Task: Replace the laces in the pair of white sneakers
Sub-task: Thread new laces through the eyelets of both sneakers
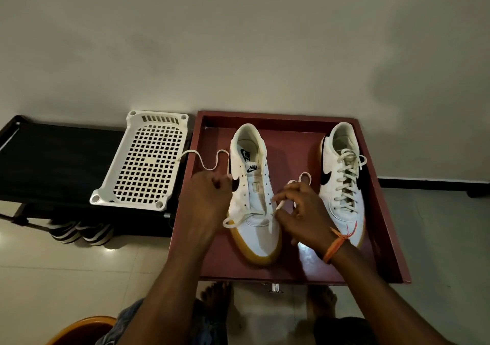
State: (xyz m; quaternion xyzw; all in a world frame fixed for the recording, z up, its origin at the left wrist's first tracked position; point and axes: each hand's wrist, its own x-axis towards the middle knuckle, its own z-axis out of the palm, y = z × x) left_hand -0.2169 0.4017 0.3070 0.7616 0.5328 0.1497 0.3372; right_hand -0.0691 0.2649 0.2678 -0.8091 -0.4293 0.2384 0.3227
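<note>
Both sneakers sit in the red tray [381,212]: the right sneaker [342,175] fully laced, the left sneaker [252,193] carrying only one bottom bar of lace [212,165]. The left hand [205,199] grips one run, fingers curled; the right hand [305,212] pinches the lace tip [279,206] beside the eyelets. The step likely goes best keeping the lace flat, equalising both ends, then feeding the tip through the next eyelet.

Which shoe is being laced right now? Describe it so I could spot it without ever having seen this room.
Find the dark red tray on the floor by the wall; two white sneakers lie in it. The one being laced is the left sneaker, beside the white plastic basket. Unlike the fully laced right sneaker, its eyelets are nearly all empty, with one lace trailing away.
</note>
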